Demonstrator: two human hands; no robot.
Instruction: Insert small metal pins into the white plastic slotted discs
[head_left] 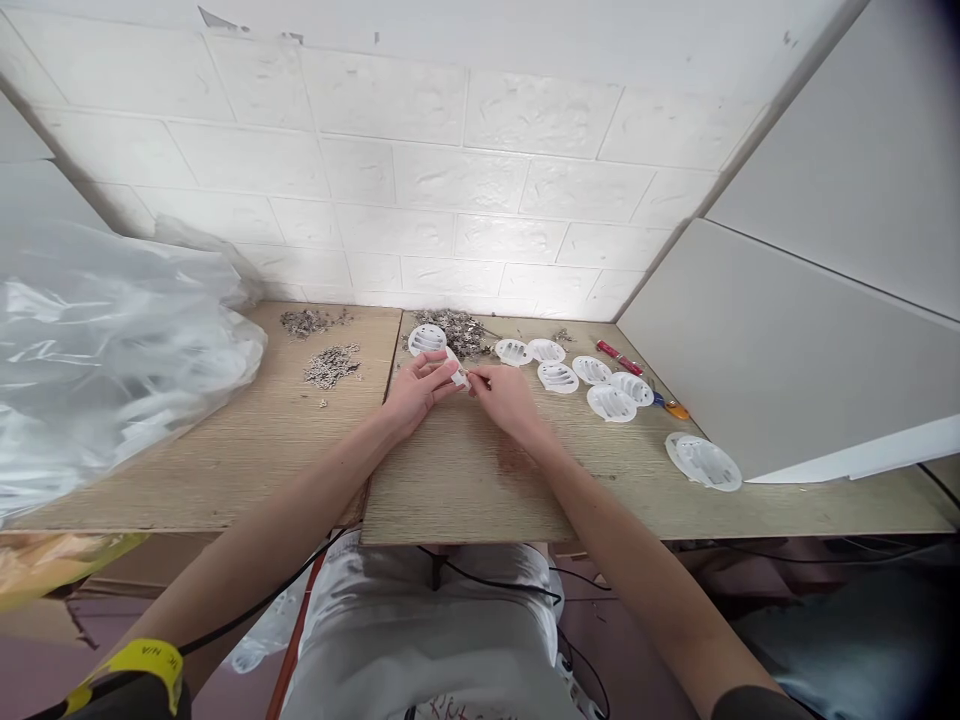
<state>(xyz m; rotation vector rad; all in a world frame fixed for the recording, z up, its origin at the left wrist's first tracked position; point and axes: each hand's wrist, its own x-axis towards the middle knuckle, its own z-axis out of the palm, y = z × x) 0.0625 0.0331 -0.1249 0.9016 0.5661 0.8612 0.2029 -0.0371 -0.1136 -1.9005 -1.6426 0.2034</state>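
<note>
Between the thumb and fingers of my left hand [420,393] is a small white plastic part [458,374], held tilted above the table. My right hand [504,393] is closed in a pinch at that part's right edge; whatever tiny piece its fingertips grip is too small to make out. Just behind my left fingers lies a round white slotted plastic disc [427,339]. A heap of small dark metal pieces [459,331] sits behind both hands, near the wall.
Several similar slotted discs [558,377] lie to the right, with a pair of discs [703,461] farther out. Nearby are a red-handled tool [619,357] and a blue-and-orange tool [670,405]. Small metal parts [332,367] and a clear plastic bag [127,340] occupy the left.
</note>
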